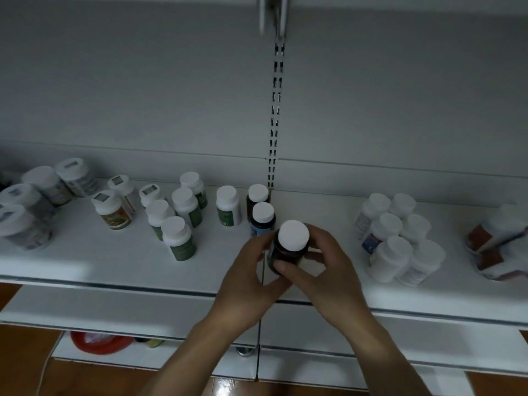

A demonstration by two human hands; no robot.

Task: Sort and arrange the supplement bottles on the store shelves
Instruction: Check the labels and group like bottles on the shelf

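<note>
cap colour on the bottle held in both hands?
White cap on a dark brown bottle; head view.

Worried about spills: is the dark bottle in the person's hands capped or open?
Capped. A white cap sits on the dark bottle, which the left hand and right hand hold upright.

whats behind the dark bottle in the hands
Two white-capped dark bottles in line: the nearer bottle, its base hidden by the left hand, then the farther bottle.
</note>
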